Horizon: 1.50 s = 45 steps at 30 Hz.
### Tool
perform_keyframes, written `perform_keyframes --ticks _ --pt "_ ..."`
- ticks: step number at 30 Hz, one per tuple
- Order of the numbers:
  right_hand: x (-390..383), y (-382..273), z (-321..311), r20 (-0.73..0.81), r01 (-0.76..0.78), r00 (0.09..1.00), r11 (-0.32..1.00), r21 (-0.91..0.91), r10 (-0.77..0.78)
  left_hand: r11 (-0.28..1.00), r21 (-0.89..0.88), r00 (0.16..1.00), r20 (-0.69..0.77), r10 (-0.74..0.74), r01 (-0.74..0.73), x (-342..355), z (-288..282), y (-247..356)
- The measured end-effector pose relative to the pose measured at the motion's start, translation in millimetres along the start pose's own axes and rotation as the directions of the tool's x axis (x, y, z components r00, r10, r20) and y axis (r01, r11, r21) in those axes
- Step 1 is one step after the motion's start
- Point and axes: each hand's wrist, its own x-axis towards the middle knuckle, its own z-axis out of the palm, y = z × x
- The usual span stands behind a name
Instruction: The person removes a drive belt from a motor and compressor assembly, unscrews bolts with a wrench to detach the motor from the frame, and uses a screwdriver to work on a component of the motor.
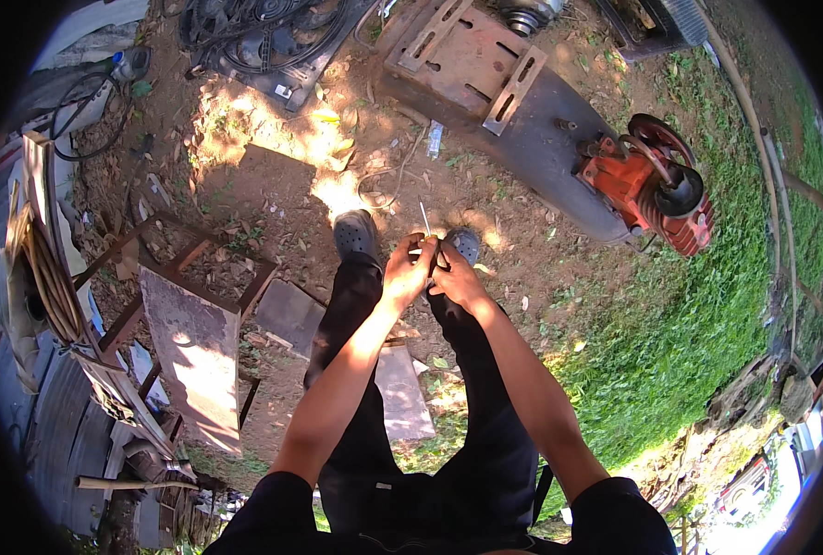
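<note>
The left forearm point(342, 379) and right forearm point(530, 375), both bare, reach forward and converge. The left hand point(406, 270) and right hand point(458, 279) meet close together, their fingers point(418, 248) curled inward.

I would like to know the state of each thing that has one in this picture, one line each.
Thin rod: held, tip pointing away from the person
Left hand: closed on the rod's near end
Right hand: curled beside the left, grip hidden
Clogs: worn
Red pump: mounted on the dark tank
Black coils: heaped together
Flat board: lying on the ground
</note>
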Motion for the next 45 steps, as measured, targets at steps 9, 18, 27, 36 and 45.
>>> perform_keyframes --ticks 9,18,27,36,45 --pt "200 -35 37 0.058 0.271 0.962 0.96 -0.068 -0.267 0.999 -0.036 0.977 -0.207 -0.047 0.041 218 -36 -20" --pt "383 -95 53 0.009 0.367 0.898 0.741 -0.562 -0.439 0.851 0.506 0.917 -0.258 0.305 -0.14 402 -107 20" --pt "352 -124 26 0.284 0.534 0.73 0.261 -0.804 -0.622 0.715 0.669 0.822 -0.281 0.496 -0.203 455 -125 102" --pt "379 -98 -44 0.705 0.327 0.54 -0.657 -0.679 -0.459 0.787 0.357 0.749 -0.275 0.603 -0.503 514 -84 145" --pt "381 -92 -47 0.647 0.334 0.528 -0.566 -0.754 -0.55 0.71 0.411 0.704 -0.198 0.682 -0.572 550 -83 152"
